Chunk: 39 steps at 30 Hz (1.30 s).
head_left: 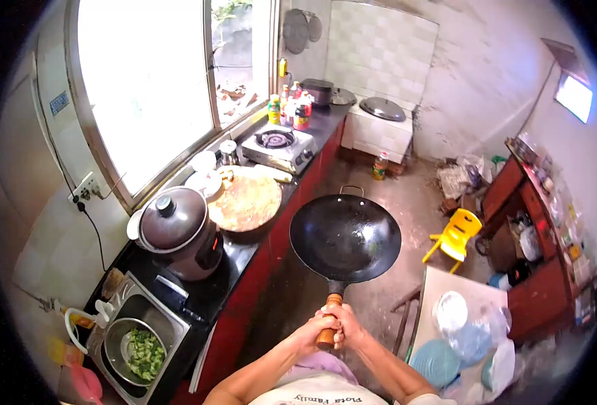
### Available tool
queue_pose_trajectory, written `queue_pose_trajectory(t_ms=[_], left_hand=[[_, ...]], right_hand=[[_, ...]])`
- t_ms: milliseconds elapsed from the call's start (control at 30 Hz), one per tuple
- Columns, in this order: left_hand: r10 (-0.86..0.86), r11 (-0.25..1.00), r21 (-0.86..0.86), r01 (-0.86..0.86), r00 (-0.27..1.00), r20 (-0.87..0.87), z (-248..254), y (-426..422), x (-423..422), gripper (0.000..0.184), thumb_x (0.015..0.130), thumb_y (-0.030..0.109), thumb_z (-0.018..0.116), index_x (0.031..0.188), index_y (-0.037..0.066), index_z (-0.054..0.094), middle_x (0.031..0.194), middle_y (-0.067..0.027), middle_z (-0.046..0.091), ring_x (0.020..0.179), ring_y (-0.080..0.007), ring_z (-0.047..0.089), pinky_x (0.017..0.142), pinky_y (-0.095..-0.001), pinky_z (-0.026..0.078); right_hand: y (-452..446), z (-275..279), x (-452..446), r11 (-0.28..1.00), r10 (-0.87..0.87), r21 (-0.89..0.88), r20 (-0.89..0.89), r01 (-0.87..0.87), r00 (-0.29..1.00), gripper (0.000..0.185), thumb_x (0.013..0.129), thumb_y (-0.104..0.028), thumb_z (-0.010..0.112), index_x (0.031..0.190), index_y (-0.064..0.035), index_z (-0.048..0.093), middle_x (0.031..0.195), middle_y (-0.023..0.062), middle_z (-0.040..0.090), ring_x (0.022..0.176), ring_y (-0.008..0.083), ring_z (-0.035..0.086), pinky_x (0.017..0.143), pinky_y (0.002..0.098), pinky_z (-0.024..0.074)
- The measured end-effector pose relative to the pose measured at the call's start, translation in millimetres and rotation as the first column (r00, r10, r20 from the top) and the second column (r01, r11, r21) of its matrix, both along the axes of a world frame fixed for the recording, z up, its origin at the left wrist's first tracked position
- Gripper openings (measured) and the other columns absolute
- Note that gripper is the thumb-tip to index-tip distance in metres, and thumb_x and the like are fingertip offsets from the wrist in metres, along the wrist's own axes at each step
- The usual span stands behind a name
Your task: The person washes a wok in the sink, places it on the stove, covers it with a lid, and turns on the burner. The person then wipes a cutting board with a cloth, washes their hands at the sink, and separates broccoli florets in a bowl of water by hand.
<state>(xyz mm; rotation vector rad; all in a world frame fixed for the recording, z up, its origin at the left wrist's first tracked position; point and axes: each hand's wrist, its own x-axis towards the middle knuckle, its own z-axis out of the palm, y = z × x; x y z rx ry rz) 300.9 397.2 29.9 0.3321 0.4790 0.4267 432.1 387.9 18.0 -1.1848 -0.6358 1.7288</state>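
Observation:
A black wok (346,236) with a wooden handle (328,331) is held out in front of my body, above the floor. My left hand (314,333) is wrapped round the handle from the left. From the right, my right hand (344,322) also grips the handle, its fingers meeting those of the left. The inside of the wok shows a few bright glints and no food. A small loop handle (351,191) sticks up from its far rim.
Along the left counter stand a gas stove (279,146), a round wooden board (244,200), a lidded cooker (177,233), a cleaver (173,289) and a sink (177,332) with a bowl of chopped greens (145,354). Rightward are a yellow chair (456,236) and a table (440,280) with dishes.

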Motion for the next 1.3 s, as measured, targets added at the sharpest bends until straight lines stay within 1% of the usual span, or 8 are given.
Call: queue_pose_trajectory(t_ms=[233, 333, 767, 800, 867, 1067, 1167, 1300], left_hand=[[0.181, 0.983, -0.039, -0.182, 0.983, -0.018, 14, 112, 49, 0.031, 0.076, 0.001, 0.058, 0.103, 0.008, 0.046, 0.072, -0.0097, 0.057, 0.057, -0.0193, 0.058, 0.051, -0.0348, 0.051], [0.249, 0.968, 0.001, -0.25, 0.968, 0.028, 11, 164, 62, 0.026, 0.077, 0.003, 0.058, 0.101, 0.009, 0.047, 0.072, -0.0095, 0.056, 0.057, -0.0201, 0.058, 0.051, -0.0356, 0.051], [0.427, 0.897, 0.107, -0.43, 0.903, 0.053, 26, 411, 75, 0.023, 0.076, 0.004, 0.058, 0.097, 0.007, 0.047, 0.072, -0.0085, 0.056, 0.056, -0.0202, 0.059, 0.05, -0.0356, 0.053], [0.44, 0.891, 0.103, -0.442, 0.897, 0.042, 32, 427, 74, 0.024, 0.076, 0.004, 0.058, 0.097, 0.008, 0.047, 0.071, -0.0088, 0.056, 0.056, -0.0199, 0.059, 0.05, -0.0357, 0.053], [0.468, 0.876, 0.12, -0.468, 0.883, 0.025, 31, 459, 73, 0.025, 0.077, 0.005, 0.058, 0.099, 0.008, 0.047, 0.071, -0.0087, 0.056, 0.056, -0.0197, 0.059, 0.051, -0.0354, 0.053], [0.548, 0.832, 0.099, -0.546, 0.836, 0.005, 26, 539, 75, 0.018, 0.077, 0.006, 0.058, 0.094, 0.008, 0.05, 0.07, -0.0068, 0.056, 0.057, -0.0182, 0.058, 0.051, -0.0325, 0.051], [0.625, 0.775, 0.092, -0.625, 0.78, 0.034, 28, 574, 79, 0.019, 0.077, 0.007, 0.059, 0.094, 0.009, 0.05, 0.07, -0.0065, 0.055, 0.057, -0.0181, 0.058, 0.051, -0.032, 0.051], [0.684, 0.719, 0.165, -0.676, 0.73, 0.008, 26, 614, 84, 0.01, 0.077, 0.009, 0.057, 0.085, 0.006, 0.052, 0.064, -0.0075, 0.056, 0.054, -0.0187, 0.058, 0.051, -0.0323, 0.052]], right_hand=[[131, 15, 49, 0.982, 0.185, -0.023, -0.084, -0.187, 0.979, 0.023, 0.08, -0.023, 0.06, 0.079, 0.0001, 0.058, 0.076, 0.0087, 0.062, 0.064, 0.0157, 0.061, 0.058, 0.0268, 0.0524], [193, 8, 56, 0.979, 0.201, 0.001, -0.056, -0.202, 0.978, 0.025, 0.08, -0.023, 0.061, 0.083, 0.0013, 0.062, 0.076, 0.0072, 0.061, 0.06, 0.0136, 0.058, 0.046, 0.0252, 0.0455], [462, 26, 67, 0.894, 0.402, 0.217, 0.002, -0.393, 0.915, 0.023, 0.085, -0.019, 0.054, 0.085, 0.003, 0.061, 0.078, 0.007, 0.061, 0.069, 0.0144, 0.061, 0.061, 0.026, 0.0498], [478, 41, 69, 0.886, 0.458, 0.1, -0.051, -0.452, 0.887, 0.023, 0.085, -0.019, 0.054, 0.085, 0.0027, 0.061, 0.077, 0.0071, 0.061, 0.066, 0.0148, 0.061, 0.059, 0.0261, 0.0497], [509, 41, 58, 0.899, 0.411, 0.186, -0.049, -0.396, 0.91, 0.028, 0.081, -0.026, 0.059, 0.084, 0.0014, 0.058, 0.07, 0.0072, 0.059, 0.05, 0.0124, 0.056, 0.036, 0.0216, 0.0439], [600, 37, 52, 0.877, 0.465, 0.149, -0.032, -0.456, 0.885, 0.029, 0.081, -0.028, 0.058, 0.082, 0.0009, 0.058, 0.066, 0.0057, 0.058, 0.042, 0.0105, 0.051, 0.033, 0.0208, 0.0398], [643, 40, 58, 0.781, 0.581, 0.226, 0.077, -0.582, 0.81, 0.026, 0.083, -0.024, 0.057, 0.081, 0.0016, 0.06, 0.07, 0.0045, 0.059, 0.057, 0.0126, 0.057, 0.047, 0.0243, 0.0442], [693, 39, 59, 0.757, 0.647, 0.083, 0.04, -0.648, 0.761, 0.025, 0.083, -0.024, 0.056, 0.077, 0.0005, 0.06, 0.067, 0.0045, 0.058, 0.048, 0.0118, 0.053, 0.037, 0.0232, 0.0378]])
